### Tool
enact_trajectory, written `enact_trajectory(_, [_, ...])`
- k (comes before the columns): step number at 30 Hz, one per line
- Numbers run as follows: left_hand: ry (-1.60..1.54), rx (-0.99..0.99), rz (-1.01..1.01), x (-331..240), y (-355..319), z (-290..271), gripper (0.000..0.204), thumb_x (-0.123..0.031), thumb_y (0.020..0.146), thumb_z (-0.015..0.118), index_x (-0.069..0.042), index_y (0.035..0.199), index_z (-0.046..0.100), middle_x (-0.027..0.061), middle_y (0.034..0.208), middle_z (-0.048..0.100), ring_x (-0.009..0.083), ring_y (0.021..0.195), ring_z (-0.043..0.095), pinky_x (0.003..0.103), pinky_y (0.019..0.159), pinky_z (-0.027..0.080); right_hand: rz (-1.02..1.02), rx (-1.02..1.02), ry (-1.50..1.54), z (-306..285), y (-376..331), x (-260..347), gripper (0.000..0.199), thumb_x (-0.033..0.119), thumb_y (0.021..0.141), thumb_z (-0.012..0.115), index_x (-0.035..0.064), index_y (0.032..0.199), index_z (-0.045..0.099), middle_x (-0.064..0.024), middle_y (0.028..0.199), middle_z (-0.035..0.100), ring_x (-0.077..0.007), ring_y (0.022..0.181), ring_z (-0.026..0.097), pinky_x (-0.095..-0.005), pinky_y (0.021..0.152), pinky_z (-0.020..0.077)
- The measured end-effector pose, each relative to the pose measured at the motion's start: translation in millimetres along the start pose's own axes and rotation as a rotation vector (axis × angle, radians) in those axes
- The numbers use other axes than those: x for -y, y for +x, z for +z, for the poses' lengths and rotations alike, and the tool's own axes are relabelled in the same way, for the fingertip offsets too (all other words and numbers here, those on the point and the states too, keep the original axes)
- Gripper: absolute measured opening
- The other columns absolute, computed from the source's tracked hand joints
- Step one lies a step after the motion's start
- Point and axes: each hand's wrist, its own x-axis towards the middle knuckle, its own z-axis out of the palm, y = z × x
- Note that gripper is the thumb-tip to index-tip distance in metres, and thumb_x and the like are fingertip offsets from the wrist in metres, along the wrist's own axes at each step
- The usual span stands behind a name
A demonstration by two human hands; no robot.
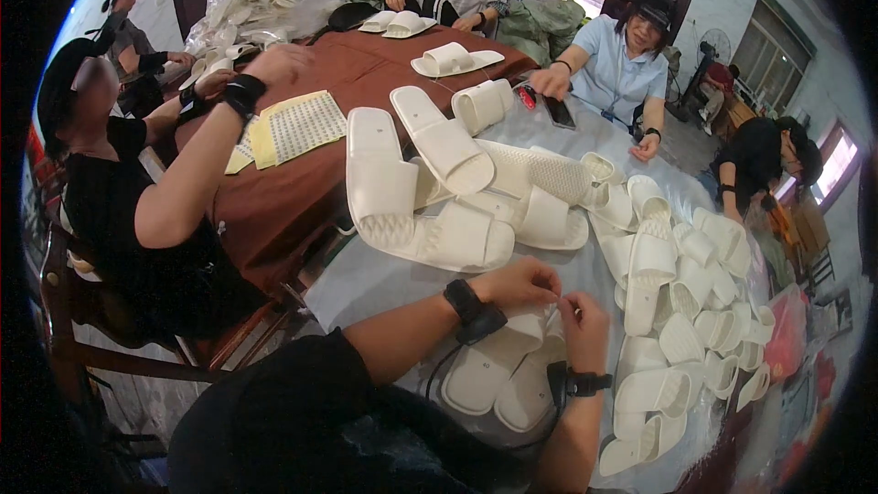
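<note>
My left hand (519,283) and my right hand (583,318) are close together above the table, fingertips pinched and nearly touching. Whatever lies between the fingers is too small to make out. Just below them, a pair of white slippers (487,372) lies side by side, partly covered by my right hand and wrist. Beyond my left hand is a loose stack of white slippers (462,233), some overlapping at angles. A large heap of white slippers (651,274) spreads to the right of my right hand.
Clear plastic sheeting (352,288) covers my side of the table; a brown cloth (366,64) covers the far part. Yellow sticker sheets (297,128) lie left, near a co-worker's raised arm (197,160). A phone (559,112) lies before another seated person. A wooden chair (69,311) stands left.
</note>
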Motion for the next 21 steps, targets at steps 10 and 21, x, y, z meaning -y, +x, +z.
enact_trajectory(10, [-0.042, 0.005, -0.010, 0.2, 1.7, -0.1, 0.011, -0.011, 0.088, 0.070, -0.002, 0.093, 0.068, -0.0016, 0.083, 0.064, 0.0074, 0.078, 0.055, 0.024, 0.073, 0.047, -0.020, -0.104, 0.066, 1.3, 1.8, -3.4, 0.011, 0.010, 0.087, 0.067, 0.0001, 0.086, 0.062, -0.0144, 0.076, 0.061, -0.0282, 0.061, 0.057, -0.0362, 0.057, 0.0448])
enact_trajectory(21, [0.001, -0.026, -0.044, -4.2, -0.5, 1.5, 0.008, -0.009, 0.087, 0.070, -0.003, 0.090, 0.067, -0.0029, 0.081, 0.063, 0.0068, 0.077, 0.055, 0.024, 0.071, 0.047, 0.038, 0.003, 0.041, -0.8, 2.1, -2.2, 0.014, 0.013, 0.088, 0.066, 0.0001, 0.087, 0.061, -0.0151, 0.076, 0.061, -0.0303, 0.065, 0.058, -0.0382, 0.060, 0.0456])
